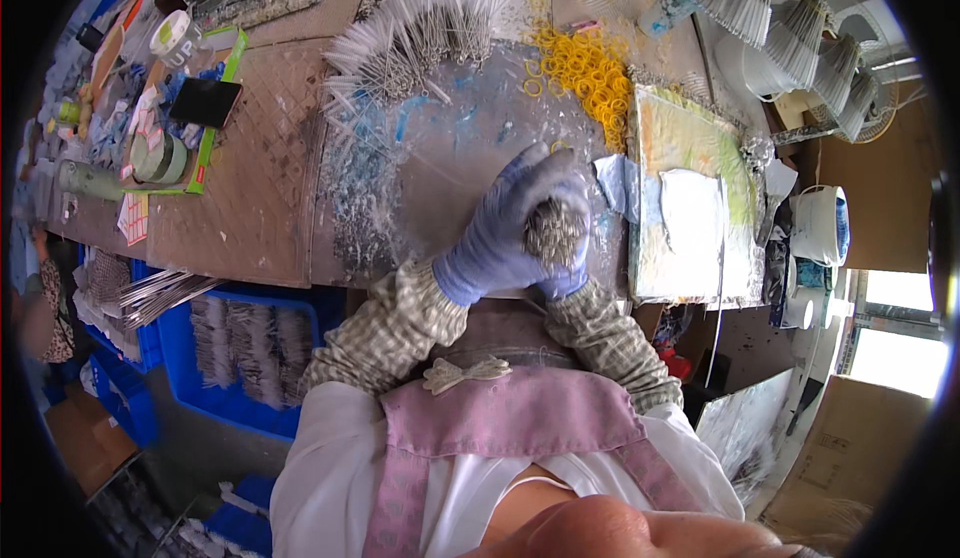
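Both gloved hands close around 1 upright bundle of thin metal pins (555, 233) at the near middle of the worktable (260, 208): the left hand (505, 233) wraps it from the left and the right hand (572, 258) cups it from the right. A green-edged tray (215, 108) holding a tape roll (160, 158) and a dark flat card (205, 103) lies far left; yellow rings (590, 73) are heaped beyond the hands. Bare scratched tabletop lies just left of the hands, and a blue bin (225, 348) stands below the near edge.
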The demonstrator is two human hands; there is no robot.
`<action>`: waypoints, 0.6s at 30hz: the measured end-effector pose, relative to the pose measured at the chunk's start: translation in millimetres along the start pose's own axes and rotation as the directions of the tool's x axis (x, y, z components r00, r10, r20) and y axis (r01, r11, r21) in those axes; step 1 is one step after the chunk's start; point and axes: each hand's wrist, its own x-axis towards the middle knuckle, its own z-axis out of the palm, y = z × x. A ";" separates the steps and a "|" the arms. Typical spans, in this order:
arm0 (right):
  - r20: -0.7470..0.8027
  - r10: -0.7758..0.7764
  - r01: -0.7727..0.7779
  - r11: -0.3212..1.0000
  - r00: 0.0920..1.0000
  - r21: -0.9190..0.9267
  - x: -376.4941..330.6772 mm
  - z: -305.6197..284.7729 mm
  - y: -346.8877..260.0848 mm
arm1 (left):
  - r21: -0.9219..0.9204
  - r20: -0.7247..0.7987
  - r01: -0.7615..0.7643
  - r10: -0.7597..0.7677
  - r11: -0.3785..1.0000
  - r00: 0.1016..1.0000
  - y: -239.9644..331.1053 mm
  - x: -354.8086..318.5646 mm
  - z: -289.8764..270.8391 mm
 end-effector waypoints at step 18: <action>0.582 -0.263 0.634 0.425 0.769 -0.646 72.7 -6.0 -212.1 | -0.721 -0.453 -0.004 -0.468 0.692 0.759 -42.2 -13.6 47.5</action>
